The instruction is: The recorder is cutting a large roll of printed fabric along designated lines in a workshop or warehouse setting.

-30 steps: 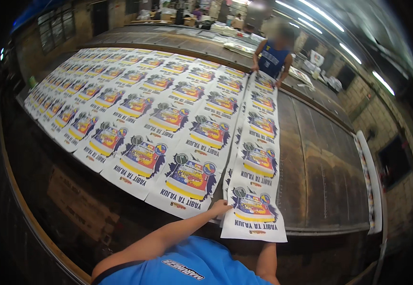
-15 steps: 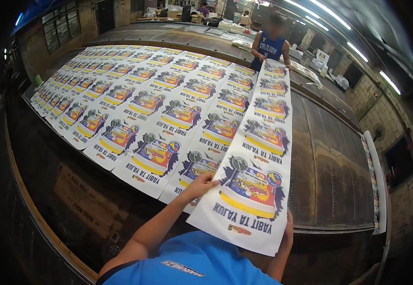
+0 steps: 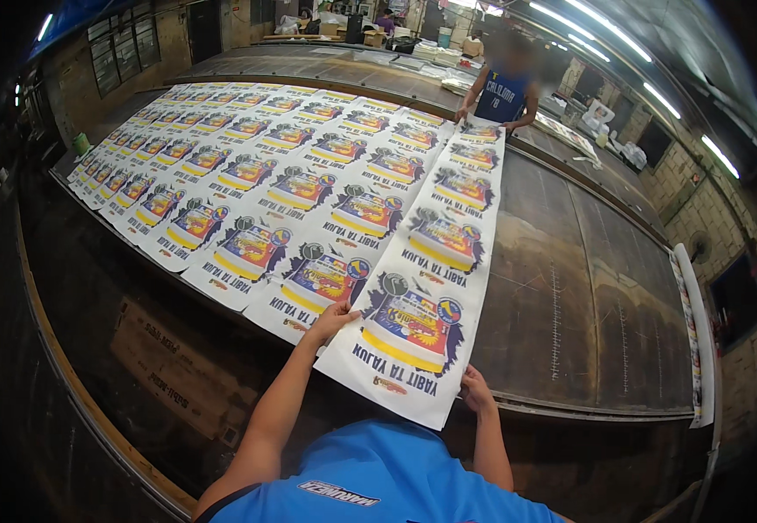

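Across the near edge of the table (image 3: pixel 618 305), the printed strip (image 3: pixel 413 336) runs out from the surface's far edge, on the right-hand side of the rows of printed sheets (image 3: pixel 256 183), with its near end held up in front of the blue shirt (image 3: pixel 378 471). The left hand (image 3: pixel 335 322) pinches the strip's left side, thumb on top; the right hand (image 3: pixel 478 389) is closed on its right side, close to the near corner. At the surface's far edge, a co-worker (image 3: pixel 502 96) holds the other end. Whether the middle of the strip touches what lies below cannot be told.

Handling this well calls for a light, even pull from both ends, so the length stays flat without a sag or a diagonal crease. The two hands grip at different points along the sides, the left farther up, so their pull needs balancing to keep the near end from twisting. Fingers are best kept to the white margins, off the print.

Half a second ago the near end hung across the shirt and hid part of it; now it sits mostly clear. The right hand, then partly behind the strip, shows more fully, and both hands keep their hold.
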